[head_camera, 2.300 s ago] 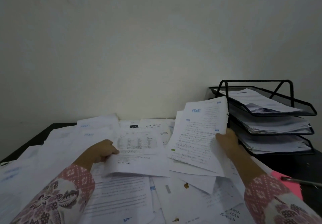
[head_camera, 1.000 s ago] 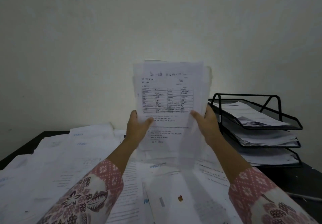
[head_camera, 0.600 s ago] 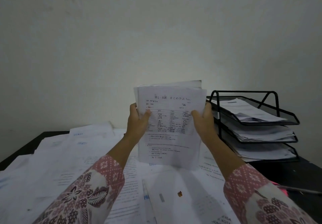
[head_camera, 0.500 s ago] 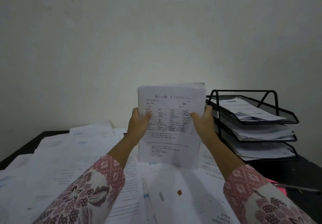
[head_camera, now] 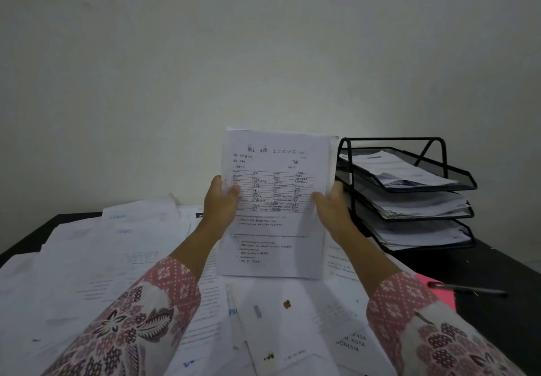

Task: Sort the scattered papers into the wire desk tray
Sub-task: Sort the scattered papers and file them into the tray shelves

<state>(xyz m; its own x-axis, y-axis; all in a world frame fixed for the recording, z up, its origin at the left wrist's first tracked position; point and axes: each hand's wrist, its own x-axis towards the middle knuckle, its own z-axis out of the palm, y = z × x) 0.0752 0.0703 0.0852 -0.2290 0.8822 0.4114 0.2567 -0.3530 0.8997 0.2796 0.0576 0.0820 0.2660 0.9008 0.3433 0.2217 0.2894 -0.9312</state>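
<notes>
Sheaf (head_camera: 275, 200) upright between fingers (head_camera: 319, 198) (both hands).

Dark desk (head_camera: 497, 261), scattered papers (head_camera: 96, 261), wire tray (head_camera: 409, 188), pen (head_camera: 468, 289)

Wire tray (head_camera: 456, 183) right of held sheaf (head_camera: 275, 200); loose papers (head_camera: 87, 258) below, left.

Both arms reached forward, forearms bare below patterned sleeves. The left hand (head_camera: 220, 203) and right hand (head_camera: 330, 208) were raised side by side, thumbs toward the camera, fingers apparently curled behind what they gripped, though hidden.
</notes>
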